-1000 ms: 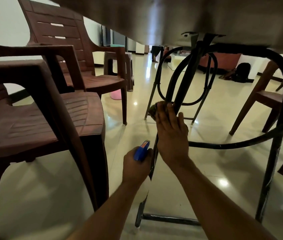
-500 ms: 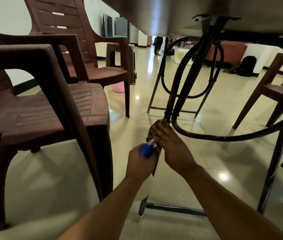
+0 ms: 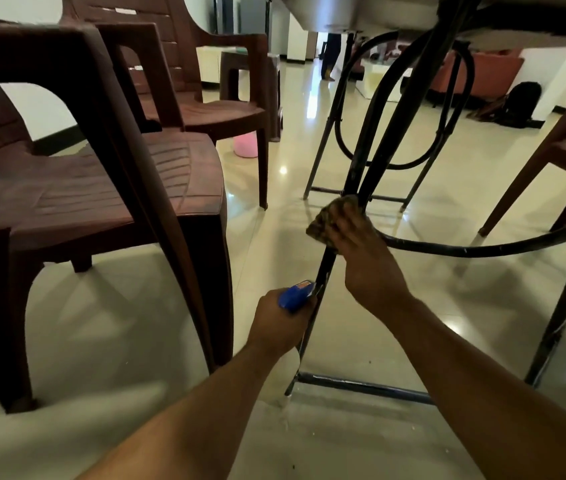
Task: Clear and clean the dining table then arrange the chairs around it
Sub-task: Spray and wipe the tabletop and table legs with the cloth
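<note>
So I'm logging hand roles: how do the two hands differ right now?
The right hand presses a cloth against the table leg; the left hand grips a blue spray bottle. The right hand is higher and farther out, the left lower and nearer. Both are closed on cleaning items beside that leg.

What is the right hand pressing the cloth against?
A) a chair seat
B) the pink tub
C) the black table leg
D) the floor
C: the right hand holds the cloth on the black table leg, while the left hand grips a blue spray bottle.
</note>
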